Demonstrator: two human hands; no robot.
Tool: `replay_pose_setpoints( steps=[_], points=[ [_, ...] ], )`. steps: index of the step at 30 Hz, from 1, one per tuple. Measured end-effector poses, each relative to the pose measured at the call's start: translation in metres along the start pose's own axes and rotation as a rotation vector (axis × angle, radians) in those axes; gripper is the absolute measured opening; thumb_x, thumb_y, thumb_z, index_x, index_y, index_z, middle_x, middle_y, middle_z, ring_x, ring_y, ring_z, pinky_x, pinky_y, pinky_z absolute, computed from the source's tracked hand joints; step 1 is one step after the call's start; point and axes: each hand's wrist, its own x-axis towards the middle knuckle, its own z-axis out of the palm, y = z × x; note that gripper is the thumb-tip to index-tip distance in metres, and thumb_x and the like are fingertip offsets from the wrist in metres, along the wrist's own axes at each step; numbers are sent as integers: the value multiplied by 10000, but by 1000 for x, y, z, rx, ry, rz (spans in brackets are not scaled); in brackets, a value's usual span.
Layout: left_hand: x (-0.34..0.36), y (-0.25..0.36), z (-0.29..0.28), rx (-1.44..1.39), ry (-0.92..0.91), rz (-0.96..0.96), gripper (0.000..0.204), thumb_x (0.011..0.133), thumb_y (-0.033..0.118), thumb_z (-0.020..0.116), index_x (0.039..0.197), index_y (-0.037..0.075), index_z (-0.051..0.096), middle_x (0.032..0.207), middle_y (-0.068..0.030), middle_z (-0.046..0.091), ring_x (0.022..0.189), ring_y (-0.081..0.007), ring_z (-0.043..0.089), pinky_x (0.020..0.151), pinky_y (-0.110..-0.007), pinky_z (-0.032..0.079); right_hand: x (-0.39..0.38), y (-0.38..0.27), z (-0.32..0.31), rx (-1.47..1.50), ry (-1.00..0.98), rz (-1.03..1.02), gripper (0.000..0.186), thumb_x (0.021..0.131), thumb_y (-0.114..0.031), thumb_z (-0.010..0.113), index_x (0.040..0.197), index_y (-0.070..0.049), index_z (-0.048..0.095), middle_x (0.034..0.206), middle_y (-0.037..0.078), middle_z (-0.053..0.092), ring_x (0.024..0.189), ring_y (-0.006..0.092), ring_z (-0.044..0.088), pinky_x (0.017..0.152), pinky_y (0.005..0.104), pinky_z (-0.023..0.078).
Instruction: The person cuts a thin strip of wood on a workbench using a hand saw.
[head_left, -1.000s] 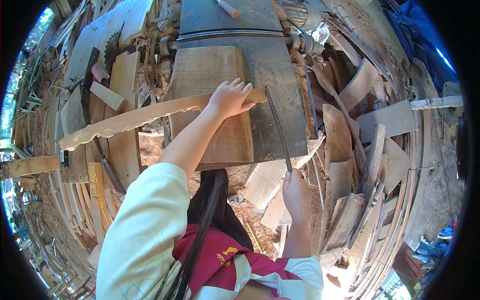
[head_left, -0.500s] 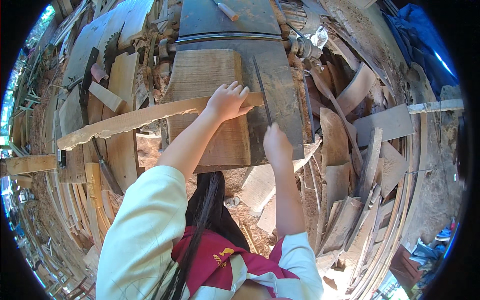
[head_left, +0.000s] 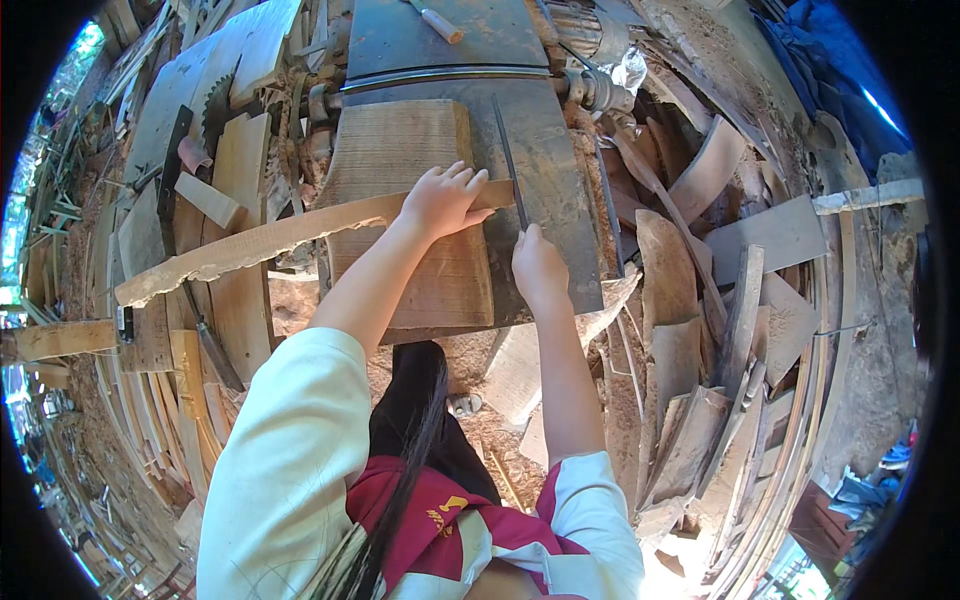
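My left hand [head_left: 443,203] is closed over a long, curved strip of wood [head_left: 270,235] with a rough lower edge, pressing it down on a thick wooden board [head_left: 400,145]. Past my fingers the strip's right end sticks out a little beyond the board. In my right hand [head_left: 541,268] is the near end of a long, thin, dark file [head_left: 505,145]. Its shaft points away from me and lies against that end of the strip. Whether the file has a handle is hidden by my fingers.
Beneath the board is a dusty metal machine table [head_left: 565,240] with a slot across it. A tool with a wooden handle [head_left: 440,26] lies on its far part. At left, a toothed saw blade [head_left: 217,110] stands among boards. Offcuts [head_left: 675,270] are heaped at right.
My right hand has pushed the file a short way forward along the strip's end. My left hand and the strip stay in place on the board; the view has shifted slightly.
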Motion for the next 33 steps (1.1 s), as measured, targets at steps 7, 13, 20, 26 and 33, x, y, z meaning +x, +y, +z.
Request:
replay_pose_setpoints(
  steps=[7, 13, 20, 26, 33],
  points=[
    [2, 1, -6, 9, -69, -33, 495, 778, 450, 554, 1087, 65, 524, 1025, -93, 594, 1014, -239, 550, 802, -327, 450, -69, 28, 6, 8, -2, -2, 240, 909, -257, 341, 868, -33, 420, 698, 222, 584, 678, 406, 573, 607, 499, 442],
    [1, -2, -4, 32, -71, -20, 496, 785, 450, 545, 1085, 55, 526, 1039, -93, 591, 1030, -229, 540, 807, -329, 449, -95, 42, 6, 16, -33, 21, 240, 907, -264, 354, 869, -37, 425, 667, 216, 580, 630, 408, 565, 573, 498, 433],
    [0, -1, -3, 42, -52, -12, 502, 777, 443, 556, 1084, 46, 529, 1037, -90, 586, 1038, -226, 531, 798, -318, 446, -40, 13, -5, 10, -8, 5, 265, 908, -262, 347, 864, -23, 454, 754, 246, 582, 734, 423, 563, 635, 497, 436],
    [0, -2, -5, -16, -73, -17, 491, 759, 438, 578, 1046, 41, 538, 973, -78, 592, 1012, -226, 536, 775, -317, 448, 32, -16, -6, -16, 7, -12, 267, 902, -259, 336, 934, -28, 467, 833, 222, 606, 816, 390, 586, 707, 483, 454],
    [0, -2, -3, -19, -45, -1, 490, 759, 444, 576, 1036, 41, 543, 975, -74, 592, 1010, -225, 535, 775, -317, 449, 31, -18, -1, 16, 37, 10, 269, 904, -253, 331, 946, -27, 470, 850, 227, 605, 833, 388, 586, 716, 483, 452]
  ],
)
